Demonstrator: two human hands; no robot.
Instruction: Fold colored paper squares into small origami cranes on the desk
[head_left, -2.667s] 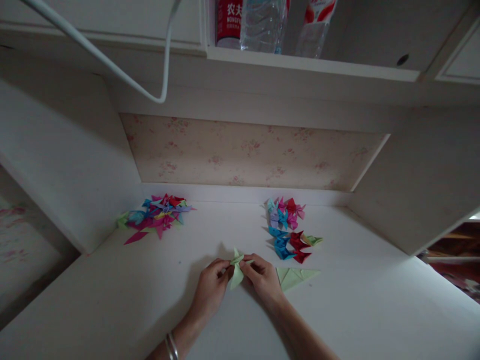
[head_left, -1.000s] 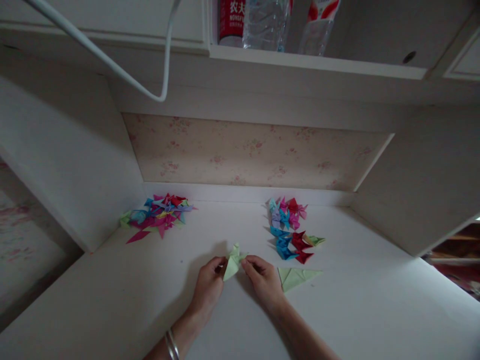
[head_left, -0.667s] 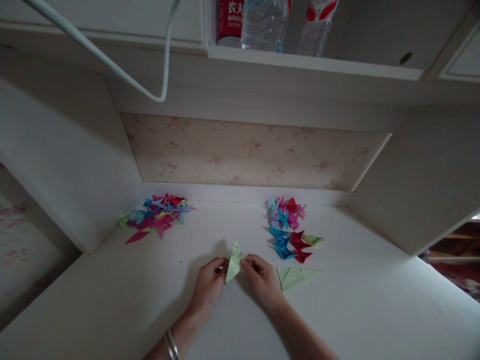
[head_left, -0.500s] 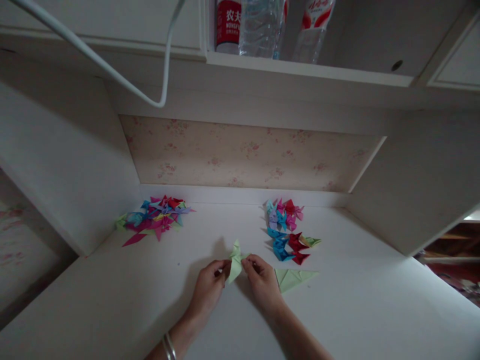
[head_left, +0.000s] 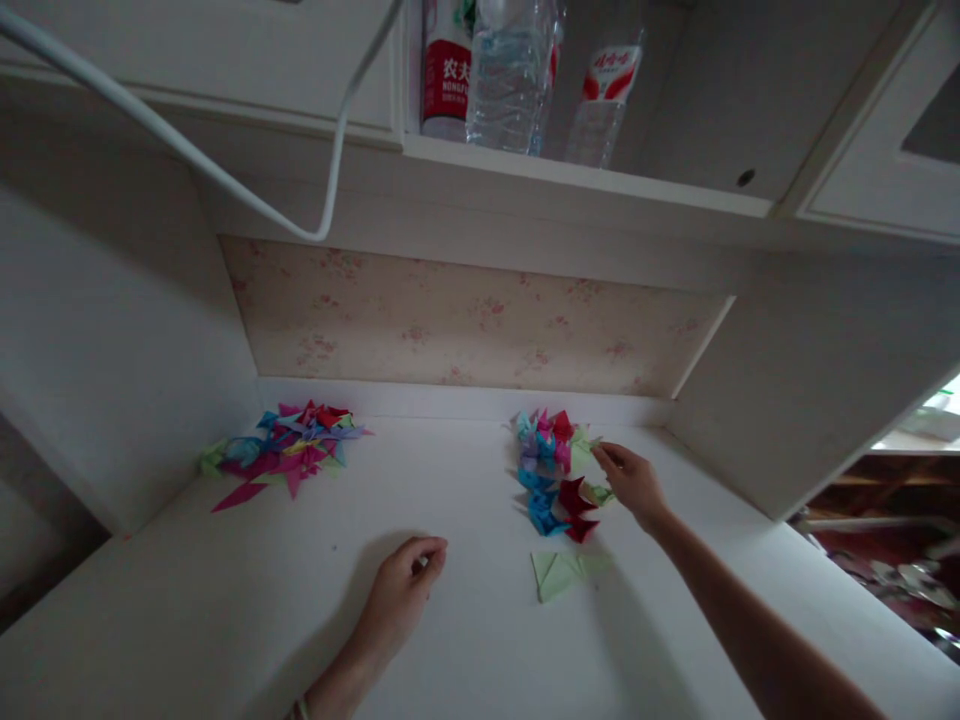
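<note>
My right hand [head_left: 632, 487] pinches a pale green origami crane [head_left: 581, 450] at the right edge of the back-right group of folded paper pieces. That group has light blue, purple, pink and red pieces, with blue pieces [head_left: 541, 505] and red pieces [head_left: 576, 510] in front. My left hand [head_left: 405, 590] rests over the middle of the desk, fingertips curled together, with nothing seen in it. Between the hands and nearer me lies a flat folded sheet of pale green paper [head_left: 553, 575], partly in the right arm's shadow.
A heap of colourful origami [head_left: 292, 450] lies at the back left of the white desk [head_left: 450, 650]. Plastic bottles [head_left: 506, 85] stand on the shelf above. A white curved lamp arm [head_left: 225, 180] hangs at upper left. Side panels bound the desk.
My right hand has carried the green crane from the middle to the back-right group. My left hand has let go of it and stays near the middle. The view has tilted up slightly.
</note>
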